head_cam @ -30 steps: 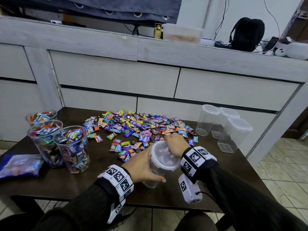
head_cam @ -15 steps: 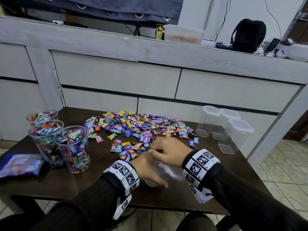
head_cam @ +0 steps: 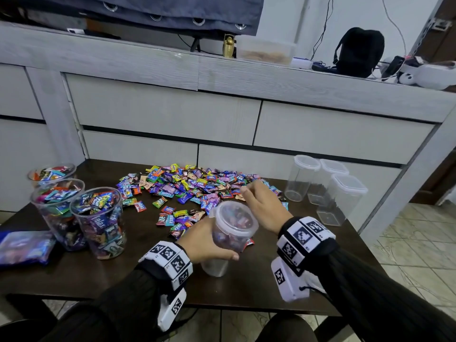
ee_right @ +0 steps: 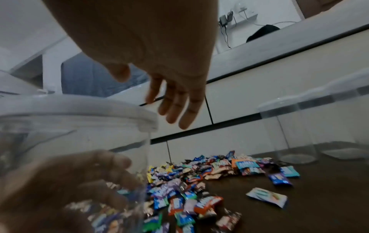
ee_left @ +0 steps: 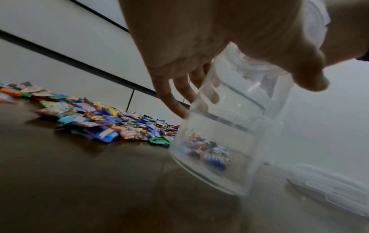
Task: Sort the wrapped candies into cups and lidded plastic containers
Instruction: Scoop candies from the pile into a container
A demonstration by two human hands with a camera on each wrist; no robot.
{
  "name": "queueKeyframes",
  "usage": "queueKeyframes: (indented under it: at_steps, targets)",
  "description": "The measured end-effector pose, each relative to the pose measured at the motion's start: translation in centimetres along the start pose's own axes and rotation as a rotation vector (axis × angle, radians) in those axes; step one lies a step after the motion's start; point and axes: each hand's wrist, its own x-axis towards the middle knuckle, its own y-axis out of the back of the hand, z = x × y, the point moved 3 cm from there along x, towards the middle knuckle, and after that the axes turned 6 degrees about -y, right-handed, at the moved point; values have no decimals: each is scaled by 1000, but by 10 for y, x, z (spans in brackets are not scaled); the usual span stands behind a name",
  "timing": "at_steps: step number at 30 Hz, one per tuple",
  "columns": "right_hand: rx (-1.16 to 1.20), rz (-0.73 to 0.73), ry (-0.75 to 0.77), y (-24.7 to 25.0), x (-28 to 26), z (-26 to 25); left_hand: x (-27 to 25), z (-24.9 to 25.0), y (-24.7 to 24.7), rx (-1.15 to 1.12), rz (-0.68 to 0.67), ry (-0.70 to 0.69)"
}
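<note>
The lidded container (head_cam: 233, 230) is gripped round its wall by the left hand (head_cam: 207, 240), fingers (ee_left: 175, 100) curled behind it and thumb in front, and it is tilted with its base just at the desk (head_cam: 74, 275). A second ago the right hand (head_cam: 261, 208) lay flat on the lid (head_cam: 233, 217), and half a second ago it covered the container; now it has been lifted clear and hangs over the near edge of the candy pile (head_cam: 197, 186), fingers (ee_right: 175, 108) released and spread, nothing held. The lid is seated on the container, so the closing press is judged done, and a few candies can be seen inside, at the bottom. This container is probably ready to be set aside.

Three empty lidded containers (head_cam: 325, 188) stand together at the right rear of the desk, well apart from the hands. Three filled cups (head_cam: 98, 223) are grouped at the left, with a blue packet (head_cam: 24, 245) beside them near the left edge. Bare desk is left in front of the pile, between the cups and the held container, and to the right in front of the empty containers; either patch could take the closed one. The near edge lies close below the wrists, so any setting down is better made away from it. Loose candies lie just beside the base and could be caught under it.
</note>
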Motion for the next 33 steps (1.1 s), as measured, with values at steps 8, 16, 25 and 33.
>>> queueKeyframes:
  at_steps: [8, 16, 25, 33]
  targets:
    - [621, -324, -615, -22, -11, 21, -8, -3, 10, 209, 132, 90]
    - [563, -364, -675, -26, -4, -1, -4, 6, 15, 28, 153, 104]
    - [65, -110, -362, -37, 2, 13, -7, 9, -3, -115, 208, -15]
    - [-199, -7, -200, -25, 7, 5, -5, 16, -4, -34, 269, 22]
